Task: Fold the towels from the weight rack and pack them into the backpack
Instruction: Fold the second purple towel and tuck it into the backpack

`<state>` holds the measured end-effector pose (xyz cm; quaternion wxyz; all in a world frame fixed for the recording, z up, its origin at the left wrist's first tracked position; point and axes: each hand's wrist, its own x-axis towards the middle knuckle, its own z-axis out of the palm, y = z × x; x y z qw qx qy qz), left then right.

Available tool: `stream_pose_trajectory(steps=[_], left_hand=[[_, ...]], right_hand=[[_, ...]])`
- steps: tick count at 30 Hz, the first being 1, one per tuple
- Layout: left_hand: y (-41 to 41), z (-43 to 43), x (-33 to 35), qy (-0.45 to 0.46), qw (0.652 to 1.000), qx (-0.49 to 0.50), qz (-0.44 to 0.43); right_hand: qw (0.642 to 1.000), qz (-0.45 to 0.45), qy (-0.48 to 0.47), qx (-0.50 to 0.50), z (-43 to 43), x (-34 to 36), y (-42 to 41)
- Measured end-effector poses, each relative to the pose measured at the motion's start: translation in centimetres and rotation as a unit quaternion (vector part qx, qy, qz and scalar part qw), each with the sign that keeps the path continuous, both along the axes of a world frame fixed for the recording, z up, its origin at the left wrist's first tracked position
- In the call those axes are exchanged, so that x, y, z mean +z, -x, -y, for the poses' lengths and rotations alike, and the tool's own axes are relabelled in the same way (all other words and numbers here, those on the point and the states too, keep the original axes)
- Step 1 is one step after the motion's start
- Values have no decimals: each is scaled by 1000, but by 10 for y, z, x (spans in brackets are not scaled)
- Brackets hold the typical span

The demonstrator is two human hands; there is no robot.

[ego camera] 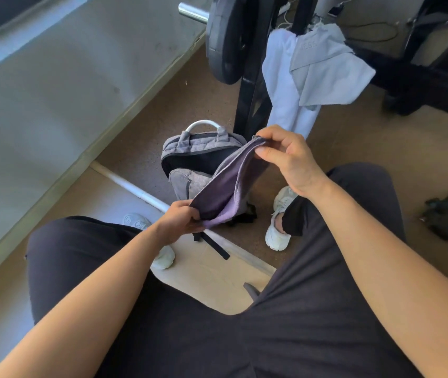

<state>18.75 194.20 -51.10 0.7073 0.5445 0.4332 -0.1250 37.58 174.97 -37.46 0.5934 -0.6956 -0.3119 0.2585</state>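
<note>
Slippage of the purple towel (217,192), pinched at opposite ends by the left hand (182,218) and right hand (285,155) over the open backpack (184,148), is risked if either pinch is loosened, whereby the fold is lost.

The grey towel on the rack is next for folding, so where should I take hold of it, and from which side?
Probably pinch the grey towel at its outer right corner, coming from the right. That corner juts out free past the white towel beneath and the black rack upright, so a pinch there catches only this towel.
</note>
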Motion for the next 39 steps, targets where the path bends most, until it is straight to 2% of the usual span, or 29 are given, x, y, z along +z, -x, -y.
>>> stream_pose_trajectory(steps=[2, 5, 9, 11, 18, 21, 25, 28, 32, 36, 39], left_hand=[[0, -2, 0, 20, 999, 41, -6], [0, -3, 1, -7, 999, 49, -1], [0, -2, 2, -83, 995, -52, 8], [3, 0, 0, -133, 986, -103, 12], [1, 5, 2, -218, 968, -115, 45], [-3, 16, 5, -279, 941, -171, 82], [-9, 27, 10, -407, 865, -227, 188], [-12, 28, 7, -504, 807, -237, 196], [-20, 30, 7, -548, 779, -245, 184], [-29, 22, 0, -536, 784, -278, 144], [-29, 17, -5, -547, 768, -304, 133]], right_hand=[[1000, 15, 5, -6, 0, 0, 0], [998, 41, 13, -39, 1, -4, -1], [992, 49, 36, -109, 2, -7, -4], [990, 27, 29, -132, 2, -6, -6], [988, -79, -65, -116, 4, -1, -7], [980, -128, -115, -100, 2, 0, -7], [967, -179, -156, -96, 3, 1, -9], [961, -198, -169, -90, 4, 0, -10], [959, -209, -178, -67, 6, 1, -10], [953, -231, -191, -47, 11, 3, -11], [949, -240, -195, -62, 16, 6, -15]])
